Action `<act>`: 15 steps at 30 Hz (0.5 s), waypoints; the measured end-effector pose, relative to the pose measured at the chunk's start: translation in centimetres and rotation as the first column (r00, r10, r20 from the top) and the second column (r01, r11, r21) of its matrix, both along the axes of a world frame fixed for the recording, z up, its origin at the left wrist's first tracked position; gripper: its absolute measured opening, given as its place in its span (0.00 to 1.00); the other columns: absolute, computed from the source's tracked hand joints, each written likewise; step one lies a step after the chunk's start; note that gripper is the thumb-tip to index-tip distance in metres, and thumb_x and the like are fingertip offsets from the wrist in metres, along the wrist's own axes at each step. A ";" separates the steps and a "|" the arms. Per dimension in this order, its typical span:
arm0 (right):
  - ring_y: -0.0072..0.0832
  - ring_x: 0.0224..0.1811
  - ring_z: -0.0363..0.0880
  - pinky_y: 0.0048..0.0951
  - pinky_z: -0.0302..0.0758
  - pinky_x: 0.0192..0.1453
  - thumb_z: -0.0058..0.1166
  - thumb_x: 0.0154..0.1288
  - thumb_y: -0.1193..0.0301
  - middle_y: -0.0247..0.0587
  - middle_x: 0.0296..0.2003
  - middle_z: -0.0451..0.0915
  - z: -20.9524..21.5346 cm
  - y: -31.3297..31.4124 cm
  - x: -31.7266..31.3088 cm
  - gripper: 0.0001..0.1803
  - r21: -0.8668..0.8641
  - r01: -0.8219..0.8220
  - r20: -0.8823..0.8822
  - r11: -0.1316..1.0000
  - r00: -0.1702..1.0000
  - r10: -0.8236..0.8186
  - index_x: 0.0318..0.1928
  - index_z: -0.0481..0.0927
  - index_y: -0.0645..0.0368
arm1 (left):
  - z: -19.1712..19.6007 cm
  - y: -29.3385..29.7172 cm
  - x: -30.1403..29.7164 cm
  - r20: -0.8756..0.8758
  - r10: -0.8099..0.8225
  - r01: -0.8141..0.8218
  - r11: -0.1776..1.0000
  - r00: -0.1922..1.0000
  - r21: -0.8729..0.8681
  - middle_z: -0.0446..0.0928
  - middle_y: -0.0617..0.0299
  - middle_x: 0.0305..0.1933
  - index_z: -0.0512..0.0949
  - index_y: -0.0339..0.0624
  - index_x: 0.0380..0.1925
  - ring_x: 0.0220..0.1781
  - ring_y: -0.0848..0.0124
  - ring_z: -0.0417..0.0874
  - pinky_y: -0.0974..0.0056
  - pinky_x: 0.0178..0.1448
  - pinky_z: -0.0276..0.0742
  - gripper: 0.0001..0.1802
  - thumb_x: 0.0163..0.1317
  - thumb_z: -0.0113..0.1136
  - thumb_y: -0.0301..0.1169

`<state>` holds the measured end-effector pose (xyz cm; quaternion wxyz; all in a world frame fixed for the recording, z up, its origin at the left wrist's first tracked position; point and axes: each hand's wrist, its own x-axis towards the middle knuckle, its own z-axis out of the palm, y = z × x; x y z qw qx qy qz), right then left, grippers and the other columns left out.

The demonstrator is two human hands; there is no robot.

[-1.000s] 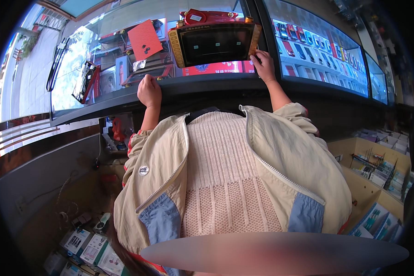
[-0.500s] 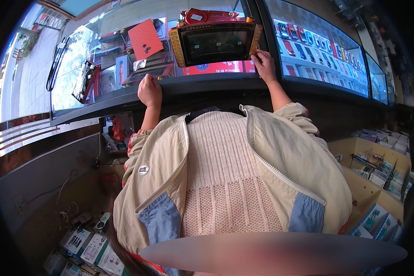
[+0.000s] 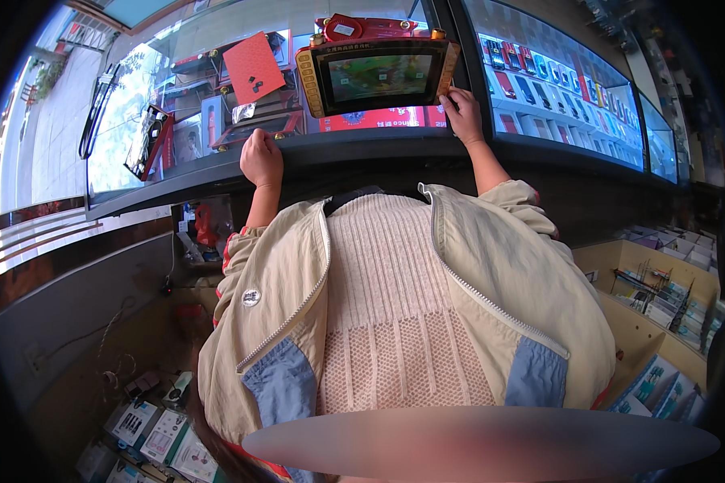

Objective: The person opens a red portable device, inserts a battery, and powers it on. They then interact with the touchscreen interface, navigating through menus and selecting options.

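A portable video player point(image 3: 379, 76) with a dark red-and-gold frame stands tilted on the glass counter, its screen lit with a greenish picture. My right hand point(image 3: 464, 117) is closed at its lower right corner, thumb and fingers pinching the gold edge. Closed in a fist, my left hand point(image 3: 262, 158) rests at the counter's front edge, left of the player. The inside of that fist is hidden. Just beyond it lies a dark red framed device point(image 3: 262, 129). A red sheet point(image 3: 254, 68) with small dark pieces on it lies farther back.
The glass display counter point(image 3: 362, 147) has a dark front edge. To its right, a lit case point(image 3: 560, 97) holds rows of phones. A black strap point(image 3: 97, 121) and another red-and-black device point(image 3: 149, 143) are at the left. Boxes point(image 3: 165, 435) stand low left; wooden compartments point(image 3: 652, 298) stand right.
The player's screen has gone from dark with small icons to a bright greenish picture. Both hands stay in nearly the same place.
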<state>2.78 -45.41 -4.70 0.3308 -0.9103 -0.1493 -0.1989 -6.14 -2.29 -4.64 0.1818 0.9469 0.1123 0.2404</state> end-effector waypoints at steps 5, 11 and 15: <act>0.40 0.50 0.80 0.38 0.76 0.54 0.60 0.65 0.63 0.41 0.43 0.84 -0.6 -0.1 0.1 0.13 0.020 0.016 0.008 1.000 1.000 -0.016 0.40 0.84 0.60 | 0.2 -0.2 0.1 -0.006 0.011 -0.011 1.000 1.000 0.006 0.78 0.60 0.29 0.71 0.47 0.27 0.36 0.56 0.80 0.53 0.36 0.74 0.03 0.60 0.53 0.29; 0.40 0.50 0.79 0.37 0.75 0.55 0.59 0.65 0.62 0.41 0.43 0.84 -0.4 0.0 0.2 0.14 0.002 0.010 -0.029 1.000 1.000 -0.010 0.41 0.84 0.60 | 0.0 0.0 0.0 0.003 0.014 -0.014 1.000 1.000 -0.017 0.79 0.58 0.29 0.73 0.48 0.28 0.36 0.54 0.80 0.51 0.36 0.73 0.04 0.61 0.51 0.30; 0.40 0.51 0.79 0.37 0.75 0.55 0.59 0.65 0.62 0.41 0.44 0.84 -0.6 -0.1 0.2 0.14 -0.002 0.013 -0.018 1.000 1.000 -0.013 0.41 0.84 0.60 | -0.1 0.0 0.1 0.014 0.003 -0.002 1.000 1.000 -0.021 0.79 0.58 0.29 0.73 0.48 0.28 0.35 0.54 0.80 0.51 0.35 0.73 0.04 0.61 0.51 0.30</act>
